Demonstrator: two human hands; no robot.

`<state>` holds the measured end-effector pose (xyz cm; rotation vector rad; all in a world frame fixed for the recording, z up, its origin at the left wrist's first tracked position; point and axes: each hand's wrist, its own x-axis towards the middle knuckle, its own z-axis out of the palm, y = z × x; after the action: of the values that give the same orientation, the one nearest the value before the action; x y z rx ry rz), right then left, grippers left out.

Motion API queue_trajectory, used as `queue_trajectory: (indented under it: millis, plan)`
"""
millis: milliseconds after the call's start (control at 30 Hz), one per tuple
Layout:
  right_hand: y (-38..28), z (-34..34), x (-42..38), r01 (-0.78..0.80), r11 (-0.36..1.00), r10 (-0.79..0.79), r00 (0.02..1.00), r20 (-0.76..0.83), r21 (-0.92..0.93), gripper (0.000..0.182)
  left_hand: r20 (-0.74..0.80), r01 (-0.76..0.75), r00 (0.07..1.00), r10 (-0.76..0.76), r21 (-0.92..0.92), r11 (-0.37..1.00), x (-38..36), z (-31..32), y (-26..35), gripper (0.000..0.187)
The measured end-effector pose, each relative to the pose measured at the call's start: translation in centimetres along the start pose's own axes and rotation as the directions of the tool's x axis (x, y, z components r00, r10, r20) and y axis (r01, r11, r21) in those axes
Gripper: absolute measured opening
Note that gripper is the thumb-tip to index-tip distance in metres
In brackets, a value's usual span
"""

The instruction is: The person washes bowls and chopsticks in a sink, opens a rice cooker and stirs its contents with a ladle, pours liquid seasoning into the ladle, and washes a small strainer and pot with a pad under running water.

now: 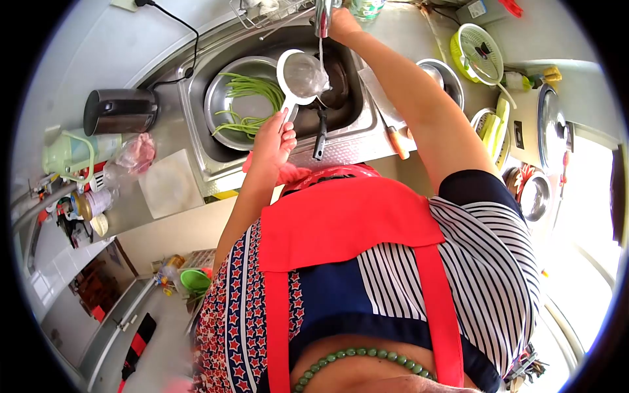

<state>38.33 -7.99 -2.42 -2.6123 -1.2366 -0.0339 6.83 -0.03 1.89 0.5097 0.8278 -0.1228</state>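
My left hand [273, 139] is closed around the handle of a white-rimmed mesh strainer [303, 73], held over the sink [196, 141]. Water runs from the metal faucet [323, 16] onto the right side of the mesh. At the faucet is my right hand [343, 26], its fingers mostly hidden behind the spout. Below the strainer, a dark pan [335, 82] sits in the sink with its black handle toward me. Left of it stands a steel bowl [213, 98] with long green beans [252, 88] inside.
A knife with an orange handle [397, 141] lies right of the sink. Beyond it are a metal bowl [452, 82] and a green-rimmed colander [457, 52]. On the left counter are a dark kettle [121, 111], a pale square board [170, 183] and a green-handled jug [59, 157].
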Motion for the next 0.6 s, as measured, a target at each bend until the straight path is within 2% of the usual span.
queue_trajectory:
  millis: [100,133,167,200,233,267,333,367,400,467,500,567,600]
  plan:
    - [-1.1,-1.6,-1.5,-0.087,0.993,0.091,0.995,-0.041,0.084,0.02,0.208,0.157,0.972,-0.111,-0.219,0.963,0.9,-1.4,0.1,0.021]
    - [-1.5,-1.9,-2.2,-0.163,0.949,0.204,0.97,-0.132,0.271,0.021,0.28,0.212,0.952,-0.124,-0.314,0.925,0.3,-1.2,0.0,0.02]
    - [-1.7,-2.4,-3.2,-0.191,0.906,0.259,0.956,-0.14,0.377,0.024,0.317,0.211,0.943,-0.098,-0.344,0.915,-0.3,-0.8,0.0,0.02]
    - [-2.3,-3.2,-4.6,-0.127,0.837,0.297,0.923,-0.247,0.532,0.028,0.284,0.153,0.957,-0.069,-0.289,0.945,-0.3,-0.9,-0.2,0.021]
    - [-2.1,-2.4,-5.2,-0.195,0.807,0.384,0.891,-0.243,0.558,0.031,0.192,0.097,0.98,-0.054,-0.221,0.97,-0.3,-0.8,-0.6,0.022]
    - [-2.8,-3.4,-6.5,-0.245,0.741,0.43,0.889,-0.161,0.625,0.033,0.099,0.035,0.995,-0.02,-0.15,0.988,-0.4,-0.8,-0.7,0.023]
    - [-4.0,-3.0,-9.2,-0.275,0.674,0.51,0.845,-0.163,0.686,0.033,0.101,0.04,0.994,-0.029,-0.102,0.994,-1.1,-0.1,-1.0,0.022]
    - [-4.7,-3.4,-10.7,-0.315,0.673,0.507,0.856,-0.106,0.669,0.031,0.108,0.075,0.992,-0.065,-0.095,0.993,-0.6,-0.6,-1.2,0.022]
    - [-5.5,-3.8,-12.1,-0.333,0.61,0.546,0.834,-0.077,0.719,0.029,0.126,0.073,0.99,-0.062,-0.082,0.994,-1.1,-0.6,-1.3,0.022]
    - [-6.4,-4.4,-14.3,-0.34,0.549,0.599,0.797,-0.076,0.763,0.027,0.179,0.061,0.983,-0.05,-0.061,0.996,-1.2,0.3,-1.4,0.023]
    - [-6.8,-4.4,-15.1,-0.341,0.519,0.603,0.796,-0.054,0.783,0.026,0.136,0.069,0.989,-0.062,-0.045,0.997,-1.0,0.4,-1.3,0.024]
    - [-7.1,-4.4,-16.7,-0.37,0.463,0.615,0.788,0.008,0.805,0.023,0.181,0.114,0.978,-0.107,-0.031,0.993,-0.9,0.4,-1.0,0.024]
    - [-7.8,-4.8,-17.4,-0.327,0.43,0.635,0.772,-0.025,0.842,0.023,0.213,0.134,0.969,-0.126,-0.024,0.991,-0.4,0.8,-0.9,0.024]
